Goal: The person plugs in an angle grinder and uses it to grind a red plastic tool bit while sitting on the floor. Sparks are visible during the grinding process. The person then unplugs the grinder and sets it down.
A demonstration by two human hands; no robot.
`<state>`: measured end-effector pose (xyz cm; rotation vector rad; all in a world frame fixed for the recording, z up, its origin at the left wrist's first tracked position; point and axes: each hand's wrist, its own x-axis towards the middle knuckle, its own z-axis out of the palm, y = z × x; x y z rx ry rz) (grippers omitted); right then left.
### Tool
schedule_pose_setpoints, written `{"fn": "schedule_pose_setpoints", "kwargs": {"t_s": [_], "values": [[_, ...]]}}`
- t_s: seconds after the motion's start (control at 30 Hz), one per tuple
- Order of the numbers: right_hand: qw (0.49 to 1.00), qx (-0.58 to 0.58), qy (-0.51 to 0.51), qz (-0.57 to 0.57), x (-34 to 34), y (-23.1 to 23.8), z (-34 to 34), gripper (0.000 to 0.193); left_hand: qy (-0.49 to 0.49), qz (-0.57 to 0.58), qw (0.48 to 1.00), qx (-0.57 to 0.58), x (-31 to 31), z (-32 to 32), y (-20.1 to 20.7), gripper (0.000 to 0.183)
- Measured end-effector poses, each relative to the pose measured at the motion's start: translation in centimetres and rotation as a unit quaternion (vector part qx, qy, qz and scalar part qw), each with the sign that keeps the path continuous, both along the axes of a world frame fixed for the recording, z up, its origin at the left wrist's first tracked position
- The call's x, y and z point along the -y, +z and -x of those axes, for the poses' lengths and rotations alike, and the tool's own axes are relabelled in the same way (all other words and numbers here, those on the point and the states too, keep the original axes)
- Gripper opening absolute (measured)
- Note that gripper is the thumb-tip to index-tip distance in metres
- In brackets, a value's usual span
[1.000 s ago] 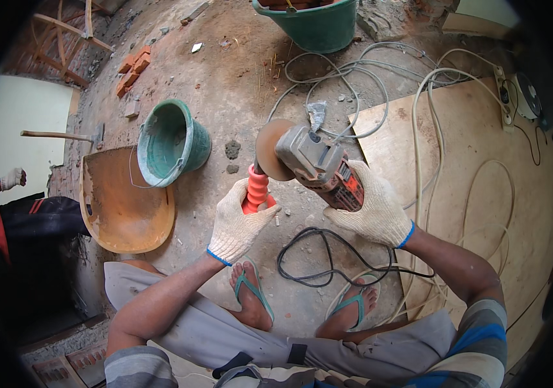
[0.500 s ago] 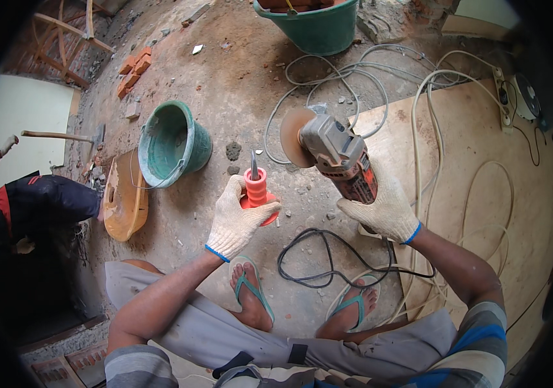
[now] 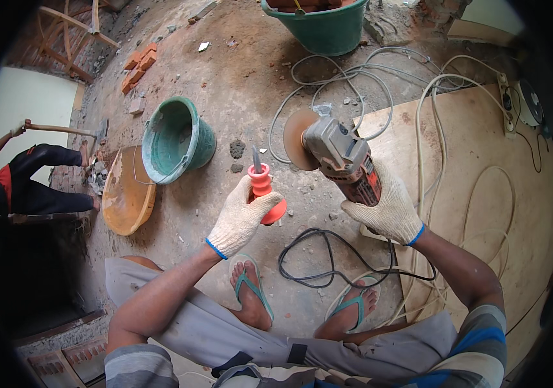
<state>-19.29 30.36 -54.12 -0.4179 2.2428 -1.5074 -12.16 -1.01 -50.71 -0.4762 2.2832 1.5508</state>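
Observation:
My left hand (image 3: pixel 241 216), in a white knit glove with a blue cuff, is closed around the ribbed red-orange grip of a chisel (image 3: pixel 261 187). The chisel's grey metal tip points up and away from me. Gloved the same way, my right hand (image 3: pixel 389 207) wraps the body of an angle grinder (image 3: pixel 344 158). A brown disc (image 3: pixel 299 139) on the grinder's head faces left, toward the chisel, with a gap between them. Whether the disc is turning I cannot tell.
Loops of black cable (image 3: pixel 328 265) lie between my sandalled feet. A plywood sheet (image 3: pixel 464 168) with pale cables and a power strip (image 3: pixel 506 107) is at right. Left stand a green bucket (image 3: pixel 202 145) and a yellow basin (image 3: pixel 118 200); beyond, another person grips a long-handled tool (image 3: pixel 63 129).
Both hands keep their hold, and the chisel and grinder have barely shifted. At left, the other person's legs have spread apart and the hand has come onto the long handle.

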Motion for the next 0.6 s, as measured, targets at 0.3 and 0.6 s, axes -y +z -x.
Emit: {"fn": "schedule_pose_setpoints", "kwargs": {"t_s": [0.3,0.6], "values": [[1.0,-0.03,-0.003,-0.007,-0.11,-0.19,-0.19,0.09,-0.041,0.082,0.995,-0.031,-0.28,-0.37,-0.76,0.058],[0.998,-0.058,0.023,-0.001,0.1,0.14,-0.37,0.087,-0.022,0.132,0.988,-0.074,-0.62,-0.34,-0.29,0.053]]}}
